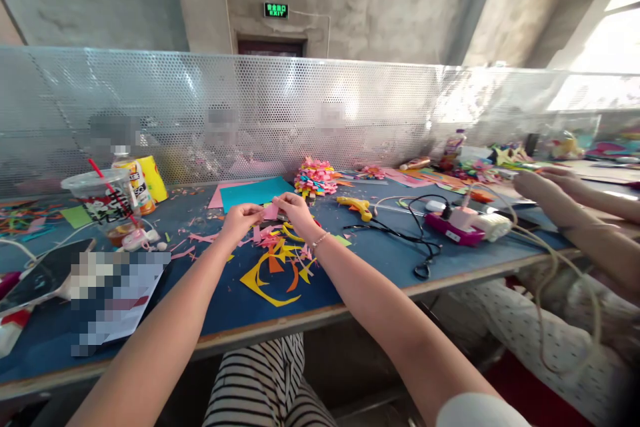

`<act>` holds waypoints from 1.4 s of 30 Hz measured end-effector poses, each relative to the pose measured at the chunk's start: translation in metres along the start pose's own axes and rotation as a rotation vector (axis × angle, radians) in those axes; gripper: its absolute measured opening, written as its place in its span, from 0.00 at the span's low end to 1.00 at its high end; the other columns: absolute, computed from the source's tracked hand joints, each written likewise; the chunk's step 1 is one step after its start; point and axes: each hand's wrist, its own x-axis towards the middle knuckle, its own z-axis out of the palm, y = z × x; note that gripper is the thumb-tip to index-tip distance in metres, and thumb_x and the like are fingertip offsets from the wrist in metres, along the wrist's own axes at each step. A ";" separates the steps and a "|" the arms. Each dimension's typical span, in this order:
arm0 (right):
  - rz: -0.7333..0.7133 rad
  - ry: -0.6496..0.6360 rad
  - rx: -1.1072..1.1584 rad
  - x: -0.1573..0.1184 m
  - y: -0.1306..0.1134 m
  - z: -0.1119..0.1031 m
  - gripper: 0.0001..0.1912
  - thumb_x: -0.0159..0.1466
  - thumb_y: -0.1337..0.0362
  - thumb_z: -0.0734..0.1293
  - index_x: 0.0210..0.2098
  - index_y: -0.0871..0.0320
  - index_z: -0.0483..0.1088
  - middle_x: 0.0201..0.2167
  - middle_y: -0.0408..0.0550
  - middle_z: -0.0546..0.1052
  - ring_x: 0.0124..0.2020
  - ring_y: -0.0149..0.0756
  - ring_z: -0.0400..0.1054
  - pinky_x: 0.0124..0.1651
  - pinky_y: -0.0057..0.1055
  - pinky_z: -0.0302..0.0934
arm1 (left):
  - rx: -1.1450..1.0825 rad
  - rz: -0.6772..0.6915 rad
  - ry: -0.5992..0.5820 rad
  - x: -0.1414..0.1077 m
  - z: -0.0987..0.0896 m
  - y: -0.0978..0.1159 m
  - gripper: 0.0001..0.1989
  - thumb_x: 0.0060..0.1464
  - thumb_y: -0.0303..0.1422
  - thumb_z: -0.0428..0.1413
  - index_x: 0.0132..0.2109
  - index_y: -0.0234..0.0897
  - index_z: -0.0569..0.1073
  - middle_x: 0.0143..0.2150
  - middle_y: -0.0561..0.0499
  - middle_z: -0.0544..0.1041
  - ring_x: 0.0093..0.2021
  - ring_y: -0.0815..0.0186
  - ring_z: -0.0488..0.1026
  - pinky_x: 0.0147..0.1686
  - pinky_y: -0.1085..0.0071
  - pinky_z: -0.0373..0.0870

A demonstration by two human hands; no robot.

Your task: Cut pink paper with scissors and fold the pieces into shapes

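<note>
Between my hands, above the blue tabletop, is a small piece of pink paper (271, 212). My left hand (243, 219) pinches its left side with thumb and fingers. At its upper right, my right hand (294, 209) closes on it too. Yellow paper scraps (273, 287) and pink paper strips (267, 238) lie below my hands. Behind them rest a teal paper sheet (255, 193) and a ball of many coloured paper pieces (316, 177). A yellow glue gun (356, 207) lies to the right of my right hand.
A plastic cup with a red straw (103, 203) stands at the left, by a tablet (123, 300). At the right are a purple power strip (453, 228), black cables (413, 230) and another person's arms (575, 213). A perforated metal screen (280, 113) borders the back.
</note>
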 end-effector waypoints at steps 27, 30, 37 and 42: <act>0.140 0.032 0.113 0.006 -0.002 -0.010 0.15 0.43 0.56 0.70 0.22 0.62 0.68 0.19 0.42 0.67 0.21 0.25 0.60 0.25 0.24 0.56 | -0.279 -0.144 -0.027 0.004 -0.009 -0.007 0.17 0.32 0.35 0.63 0.32 0.31 0.72 0.27 0.47 0.75 0.29 0.67 0.72 0.35 0.67 0.69; 0.137 0.098 0.113 0.006 -0.007 -0.014 0.17 0.43 0.54 0.70 0.24 0.62 0.69 0.19 0.43 0.68 0.22 0.27 0.62 0.25 0.25 0.57 | -0.299 -0.142 -0.008 0.004 -0.010 -0.007 0.17 0.32 0.33 0.63 0.33 0.31 0.72 0.29 0.47 0.75 0.30 0.68 0.72 0.37 0.68 0.69; 0.163 -0.071 0.127 0.003 0.000 -0.004 0.17 0.45 0.54 0.69 0.28 0.61 0.71 0.20 0.41 0.68 0.20 0.24 0.59 0.26 0.24 0.56 | -0.147 -0.045 0.006 -0.001 0.002 -0.001 0.17 0.39 0.42 0.57 0.33 0.32 0.71 0.28 0.48 0.75 0.29 0.66 0.72 0.34 0.68 0.68; 0.170 -0.094 0.079 0.004 0.005 -0.004 0.15 0.45 0.55 0.69 0.23 0.62 0.70 0.18 0.40 0.66 0.19 0.22 0.57 0.25 0.23 0.53 | 0.029 0.010 0.022 -0.001 0.000 0.003 0.15 0.42 0.42 0.54 0.27 0.32 0.70 0.22 0.49 0.73 0.24 0.67 0.69 0.29 0.68 0.67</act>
